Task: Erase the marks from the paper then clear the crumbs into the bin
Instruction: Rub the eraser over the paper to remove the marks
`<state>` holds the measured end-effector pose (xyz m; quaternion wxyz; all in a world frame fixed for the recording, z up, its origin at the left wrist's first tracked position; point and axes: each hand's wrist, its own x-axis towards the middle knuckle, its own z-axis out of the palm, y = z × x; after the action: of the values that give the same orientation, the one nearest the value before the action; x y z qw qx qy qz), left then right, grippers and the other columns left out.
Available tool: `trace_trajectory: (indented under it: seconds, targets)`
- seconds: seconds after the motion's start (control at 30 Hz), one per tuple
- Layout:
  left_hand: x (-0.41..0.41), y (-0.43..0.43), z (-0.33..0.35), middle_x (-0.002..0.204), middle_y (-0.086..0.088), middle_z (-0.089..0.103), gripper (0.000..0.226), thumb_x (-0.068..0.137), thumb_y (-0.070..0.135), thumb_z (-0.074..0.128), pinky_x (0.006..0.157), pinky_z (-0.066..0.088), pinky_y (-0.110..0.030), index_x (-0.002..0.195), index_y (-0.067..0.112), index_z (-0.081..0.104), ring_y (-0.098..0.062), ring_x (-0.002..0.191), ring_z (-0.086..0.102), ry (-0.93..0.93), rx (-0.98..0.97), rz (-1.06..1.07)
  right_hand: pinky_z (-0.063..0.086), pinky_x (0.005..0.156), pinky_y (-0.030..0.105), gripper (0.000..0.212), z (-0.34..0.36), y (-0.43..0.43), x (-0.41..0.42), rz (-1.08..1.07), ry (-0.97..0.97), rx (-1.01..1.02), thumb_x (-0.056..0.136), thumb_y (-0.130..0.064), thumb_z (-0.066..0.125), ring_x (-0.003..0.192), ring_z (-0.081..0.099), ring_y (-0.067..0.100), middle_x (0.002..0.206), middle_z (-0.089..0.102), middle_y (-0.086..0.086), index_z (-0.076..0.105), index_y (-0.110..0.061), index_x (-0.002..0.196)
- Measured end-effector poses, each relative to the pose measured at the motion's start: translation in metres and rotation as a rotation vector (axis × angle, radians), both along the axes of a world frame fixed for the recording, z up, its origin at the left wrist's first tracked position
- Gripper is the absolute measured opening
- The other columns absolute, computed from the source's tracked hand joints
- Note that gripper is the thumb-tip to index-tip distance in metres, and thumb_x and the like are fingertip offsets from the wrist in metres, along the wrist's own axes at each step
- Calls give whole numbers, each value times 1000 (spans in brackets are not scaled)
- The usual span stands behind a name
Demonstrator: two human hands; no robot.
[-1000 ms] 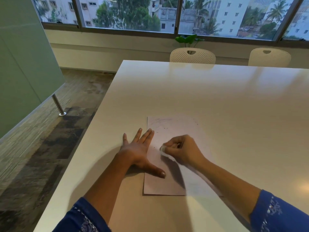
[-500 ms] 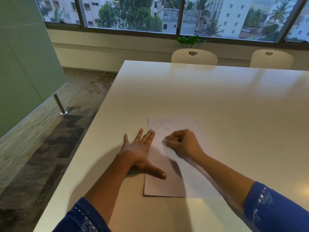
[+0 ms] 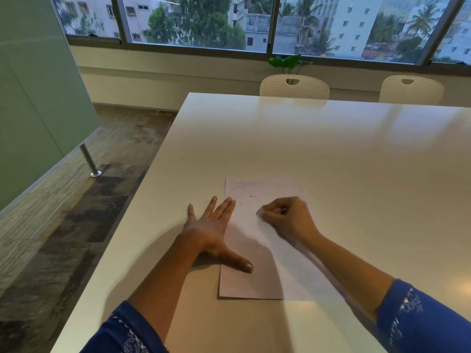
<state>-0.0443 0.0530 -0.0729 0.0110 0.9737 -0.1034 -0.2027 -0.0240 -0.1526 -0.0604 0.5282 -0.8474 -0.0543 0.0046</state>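
Paper (image 3: pixel 251 284) lies on the near left part of the table (image 3: pixel 331 149), flecked with crumbs (image 3: pixel 252 197). Left hand (image 3: pixel 211 225) presses flat, fingers spread, on its left edge. Right hand (image 3: pixel 288 217) curls around a blurred eraser (image 3: pixel 259 212) on the paper.

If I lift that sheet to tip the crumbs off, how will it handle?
Probably floppy: the paper lies thin and flat on the table, so it would likely sag if lifted by one edge. Likely light and slidey on the glossy top; the left hand presses its edge. The crumbs look loose and may scatter.
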Motion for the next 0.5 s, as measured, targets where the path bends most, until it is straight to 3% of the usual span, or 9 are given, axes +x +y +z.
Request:
trace_trajectory:
  seconds: [0.07,0.13,0.23,0.33,0.4,0.47,0.5]
  targets:
    - [1,0,0,155,11,-40,155,43,100,53,109,-20,-67,148,28,-34,-20,142,-38,2,2,7,55,87,57,8,1,-11,10,-95,47,139,79,-5,80,56,52,26,51,55,1,75,-3,72]
    - [1,-1,0,155,10,-40,155,43,100,53,109,-19,-67,148,27,-34,-21,143,-37,3,8,6,57,90,45,11,0,-9,2,-70,29,71,81,-6,78,53,52,20,48,55,-7,74,-4,70]
    - [0,-2,1,155,10,-40,154,45,99,55,110,-18,-67,149,26,-33,-21,143,-37,5,15,3,57,79,23,7,-3,9,-33,166,-67,-102,85,-14,75,70,69,6,74,73,-7,77,-10,80]
    - [0,-2,1,156,10,-39,154,47,97,58,111,-17,-67,150,26,-33,-21,143,-37,2,13,11,54,71,15,9,-4,15,-47,302,-136,-203,86,-20,73,75,69,3,83,76,-2,79,-13,87]
    - [0,-2,1,155,10,-40,153,47,98,56,111,-18,-67,149,26,-33,-21,143,-37,4,12,1,50,61,12,9,-1,7,-33,220,-82,-167,87,-18,73,62,65,0,83,75,0,78,-11,85]
    - [0,-1,1,155,10,-40,153,47,98,55,110,-19,-67,149,27,-34,-21,143,-37,6,-1,-1,44,52,9,13,2,-5,-14,58,-79,-93,87,-13,73,46,49,8,69,69,16,76,-3,79]
    - [0,0,1,155,10,-40,153,46,99,55,110,-20,-67,149,27,-34,-21,142,-37,6,-7,1,43,51,9,15,4,-10,-6,-11,-87,-24,86,-8,74,47,42,12,62,59,25,74,4,77]
